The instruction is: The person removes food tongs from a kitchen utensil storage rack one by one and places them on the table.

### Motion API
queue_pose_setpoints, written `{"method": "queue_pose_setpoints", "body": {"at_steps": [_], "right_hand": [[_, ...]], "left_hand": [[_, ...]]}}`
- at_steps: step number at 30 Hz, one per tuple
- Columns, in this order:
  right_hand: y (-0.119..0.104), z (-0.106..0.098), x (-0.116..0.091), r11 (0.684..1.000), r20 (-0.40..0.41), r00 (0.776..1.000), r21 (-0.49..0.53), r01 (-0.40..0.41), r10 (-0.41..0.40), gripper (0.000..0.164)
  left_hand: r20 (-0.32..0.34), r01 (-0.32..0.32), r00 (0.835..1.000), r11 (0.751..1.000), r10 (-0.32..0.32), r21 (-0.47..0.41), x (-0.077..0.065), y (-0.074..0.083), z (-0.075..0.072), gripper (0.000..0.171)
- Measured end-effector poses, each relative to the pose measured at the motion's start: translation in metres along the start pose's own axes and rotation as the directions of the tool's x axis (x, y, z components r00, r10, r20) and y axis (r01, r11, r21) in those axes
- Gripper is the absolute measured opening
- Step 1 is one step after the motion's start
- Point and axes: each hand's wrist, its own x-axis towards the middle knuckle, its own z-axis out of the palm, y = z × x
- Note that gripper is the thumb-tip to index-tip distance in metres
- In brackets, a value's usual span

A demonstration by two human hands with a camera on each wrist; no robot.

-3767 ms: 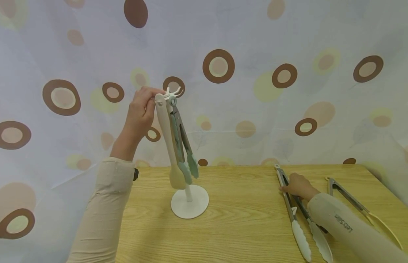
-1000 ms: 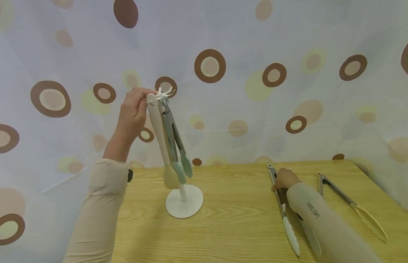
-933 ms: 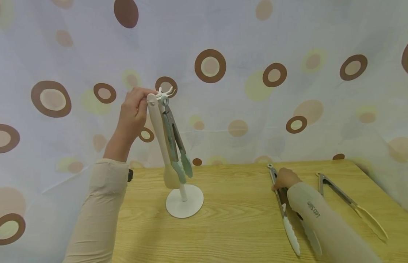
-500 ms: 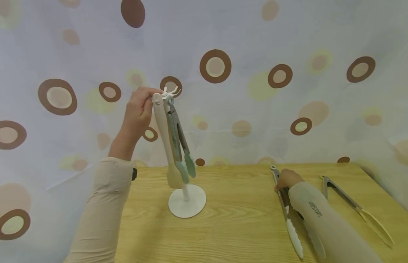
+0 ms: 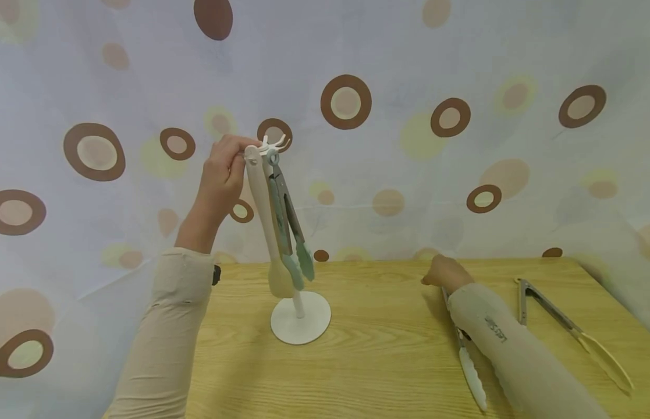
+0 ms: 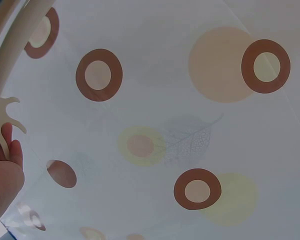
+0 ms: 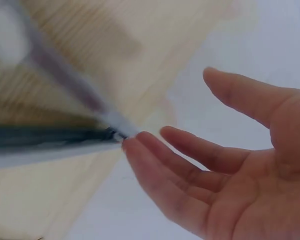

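My left hand (image 5: 222, 171) pinches a hook at the top of a white utensil stand (image 5: 311, 326); in the left wrist view, fingers curl round that hook (image 6: 0, 120). From the stand hang a cream utensil with a broad flat end (image 5: 263, 203) and metal tongs with light green tips (image 5: 305, 262). Far to the right, my right hand (image 5: 447, 273) is over the far end of white-tipped tongs (image 5: 472, 378), which lie spread on the table. The right wrist view has its fingers (image 7: 155, 185) extended at the hinge end of the tongs (image 7: 65, 75), thumb held apart. The sleeve hides one tong arm.
Another pair of metal tongs with yellow tips (image 5: 557, 317) lies spread at the table's right. A wood-grain table (image 5: 366, 355) runs back to a light curtain (image 5: 398, 46) patterned with brown rings.
My right hand has slid from the upper part of the white-tipped tongs to their far hinge end. My left hand stays at the stand's top. The head view has shifted slightly.
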Motion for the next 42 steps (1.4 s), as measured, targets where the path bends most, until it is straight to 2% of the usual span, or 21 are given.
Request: {"method": "queue_pose_setpoints", "body": {"at_steps": [3, 6, 8, 11, 15, 21, 27, 32, 37, 42], "right_hand": [[-0.013, -0.002, -0.001, 0.999, -0.048, 0.998, 0.022, 0.039, -0.038, 0.045], [-0.027, -0.004, -0.003, 0.997, -0.089, 0.995, 0.056, 0.046, -0.041, 0.043], [-0.037, -0.005, -0.004, 0.997, -0.113, 0.993, 0.065, 0.047, -0.04, 0.035], [-0.051, -0.005, -0.004, 0.996, -0.162, 0.985, 0.066, 0.068, -0.057, 0.038], [-0.069, -0.005, -0.008, 0.991, -0.239, 0.966, 0.069, 0.115, -0.095, 0.043], [-0.091, -0.005, -0.016, 0.968, -0.34, 0.928, 0.14, 0.209, -0.152, 0.041], [-0.113, -0.005, -0.024, 0.947, -0.407, 0.895, 0.172, 0.272, -0.183, 0.04], [-0.136, -0.01, -0.036, 0.916, -0.445, 0.867, 0.209, 0.344, -0.224, 0.042], [-0.158, -0.01, -0.045, 0.862, -0.49, 0.822, 0.24, 0.446, -0.289, 0.039], [-0.176, -0.008, -0.051, 0.805, -0.497, 0.785, 0.252, 0.538, -0.369, 0.042]], "left_hand": [[0.004, -0.002, 1.0, 1.0, 0.002, 0.011, 0.0, 0.001, 0.0, 0.029], [0.002, 0.0, 1.0, 1.0, 0.0, 0.009, 0.0, 0.002, 0.0, 0.029], [0.002, -0.001, 1.0, 1.0, 0.001, 0.01, 0.0, 0.002, 0.0, 0.029], [0.001, -0.002, 1.0, 1.0, 0.002, 0.009, 0.0, 0.002, 0.0, 0.029], [0.0, 0.001, 1.0, 1.0, -0.001, 0.009, 0.0, 0.002, 0.0, 0.029], [0.005, 0.002, 1.0, 1.0, -0.002, 0.008, 0.0, 0.002, 0.0, 0.029], [0.008, 0.009, 1.0, 1.0, -0.009, 0.001, 0.0, 0.003, -0.001, 0.029], [0.01, 0.011, 1.0, 1.0, -0.011, 0.003, 0.001, 0.004, -0.001, 0.03], [0.011, 0.019, 1.0, 1.0, -0.019, 0.012, 0.001, 0.004, -0.001, 0.029], [0.007, 0.023, 1.0, 1.0, -0.023, 0.011, 0.001, 0.006, 0.0, 0.029]]}}
